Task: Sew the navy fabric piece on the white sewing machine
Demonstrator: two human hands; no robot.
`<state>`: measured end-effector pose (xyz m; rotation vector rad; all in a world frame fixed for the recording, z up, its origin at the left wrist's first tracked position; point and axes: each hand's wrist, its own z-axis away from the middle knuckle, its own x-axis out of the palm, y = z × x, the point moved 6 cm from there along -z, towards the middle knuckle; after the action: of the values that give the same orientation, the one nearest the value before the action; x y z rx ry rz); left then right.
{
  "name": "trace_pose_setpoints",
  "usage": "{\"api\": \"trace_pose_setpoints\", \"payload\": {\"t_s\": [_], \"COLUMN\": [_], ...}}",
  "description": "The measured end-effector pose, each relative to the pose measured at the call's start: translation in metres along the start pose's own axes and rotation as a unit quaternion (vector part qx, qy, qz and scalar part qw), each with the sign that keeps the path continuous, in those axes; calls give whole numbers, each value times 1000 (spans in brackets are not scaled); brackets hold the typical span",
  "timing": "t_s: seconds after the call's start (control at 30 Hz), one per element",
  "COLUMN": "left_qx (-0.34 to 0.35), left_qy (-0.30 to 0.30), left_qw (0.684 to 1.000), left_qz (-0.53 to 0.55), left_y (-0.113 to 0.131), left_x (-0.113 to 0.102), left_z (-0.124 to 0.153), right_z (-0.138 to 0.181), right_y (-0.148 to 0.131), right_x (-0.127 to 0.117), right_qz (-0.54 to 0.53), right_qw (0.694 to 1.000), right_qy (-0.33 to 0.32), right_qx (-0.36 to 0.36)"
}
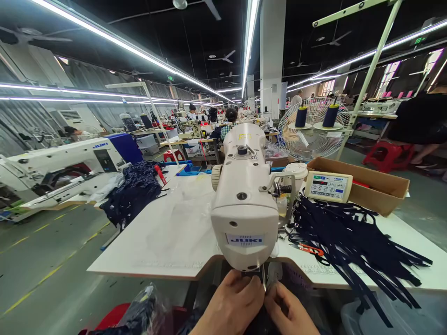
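A white Juki sewing machine [244, 200] stands on a white table [167, 232], its head facing me. Both hands sit just below the machine's needle end. My left hand [232, 304] and my right hand [289, 311] are side by side, fingers curled and pinching dark fabric [260, 321] under the needle. The fabric is mostly hidden by the hands. A heap of dark navy strips [352, 237] lies on the table right of the machine, some hanging over the front edge.
A control panel [328, 186] and a cardboard box [377, 184] stand at the back right, a fan [310, 132] with two thread cones behind. Navy cloth [134, 193] is piled at left near another Juki machine [59, 167]. Orange scissors [310, 250]. Other workers sit far back.
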<state>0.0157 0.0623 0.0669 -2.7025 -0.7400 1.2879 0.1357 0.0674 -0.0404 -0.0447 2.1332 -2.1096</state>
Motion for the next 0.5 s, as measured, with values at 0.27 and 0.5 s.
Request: {"api": "trace_pose_setpoints", "payload": {"t_s": [0.27,0.5], "left_qx": [12,-12], "left_qy": [-23,-45], "left_qw": [999,998], "left_qz": [-33,-38], "left_y": [0,2], "left_x": [-10,-1], "left_z": [-6,9], "right_z": [-5,-27], "right_y": [-21,-31], "right_x": [-9,-16], "right_qz": [17,4], "right_qw": [1000,1000], "right_qy": [7,18], "right_qx": [14,11]}}
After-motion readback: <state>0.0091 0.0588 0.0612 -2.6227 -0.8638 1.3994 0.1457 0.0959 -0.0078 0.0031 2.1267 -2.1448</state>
